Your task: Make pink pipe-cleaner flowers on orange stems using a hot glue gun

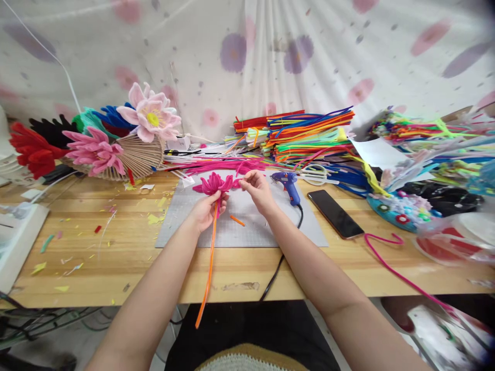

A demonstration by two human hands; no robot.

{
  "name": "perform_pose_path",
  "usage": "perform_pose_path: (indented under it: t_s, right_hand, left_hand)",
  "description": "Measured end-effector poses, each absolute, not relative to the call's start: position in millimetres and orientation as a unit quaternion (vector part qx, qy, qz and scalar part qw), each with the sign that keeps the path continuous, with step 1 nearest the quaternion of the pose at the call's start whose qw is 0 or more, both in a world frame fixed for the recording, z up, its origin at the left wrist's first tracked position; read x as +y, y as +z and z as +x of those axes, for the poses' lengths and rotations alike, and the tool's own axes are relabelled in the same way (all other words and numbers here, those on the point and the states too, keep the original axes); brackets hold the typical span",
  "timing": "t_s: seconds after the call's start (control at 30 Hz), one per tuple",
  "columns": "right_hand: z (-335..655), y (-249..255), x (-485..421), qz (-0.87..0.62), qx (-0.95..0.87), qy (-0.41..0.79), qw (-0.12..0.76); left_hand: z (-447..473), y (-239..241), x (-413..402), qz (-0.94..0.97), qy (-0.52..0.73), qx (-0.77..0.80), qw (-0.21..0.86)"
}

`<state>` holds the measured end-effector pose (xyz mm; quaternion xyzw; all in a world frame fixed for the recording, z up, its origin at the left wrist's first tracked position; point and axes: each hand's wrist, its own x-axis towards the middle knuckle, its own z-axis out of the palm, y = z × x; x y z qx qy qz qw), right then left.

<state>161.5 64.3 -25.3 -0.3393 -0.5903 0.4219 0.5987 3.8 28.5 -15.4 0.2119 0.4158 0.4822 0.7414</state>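
My left hand (210, 208) is closed around the base of a magenta pipe-cleaner flower (215, 184), its looped petals fanning out above the fingers. From below that grip, long orange pipe cleaners (209, 273) hang down past the table edge. Just to the right of the flower, my right hand (257, 189) has thumb and fingers pinched at a small magenta pipe-cleaner petal (237, 183). Both hands are above a grey cutting mat (232, 237). A short orange piece (237, 220) lies on the mat beneath them.
A blue glue gun (288, 186) lies right of my hands, near scissors (315, 174) and a phone (334, 214). Bundled pipe cleaners (309, 134) are piled behind. Finished flowers (150, 116) stand back left by a woven fan (143, 157). Yellow scraps (154, 219) litter the left table.
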Motion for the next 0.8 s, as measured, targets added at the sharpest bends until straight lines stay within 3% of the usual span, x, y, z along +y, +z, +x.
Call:
perform_pose_path:
  t_s: [0.17, 0.27, 0.53, 0.8]
  right_hand:
    - [160.9, -20.3, 53.6, -0.322, -0.726, 0.244, 0.557]
    - [156.0, -22.6, 51.3, -0.326, -0.766, 0.199, 0.517]
    - [150.9, -24.8, 55.2, -0.409, -0.733, 0.207, 0.503]
    - [150.4, -16.1, 49.1, -0.479, -0.703, 0.269, 0.452]
  left_hand:
    - [9.0, -17.9, 26.3, 0.247, 0.487, 0.398, 0.737]
    - [10.8, -18.7, 24.8, 0.266, 0.483, 0.395, 0.735]
    - [9.4, -20.1, 26.9, 0.256, 0.452, 0.370, 0.770]
    - [19.3, -19.0, 23.7, 0.315, 0.472, 0.459, 0.684]
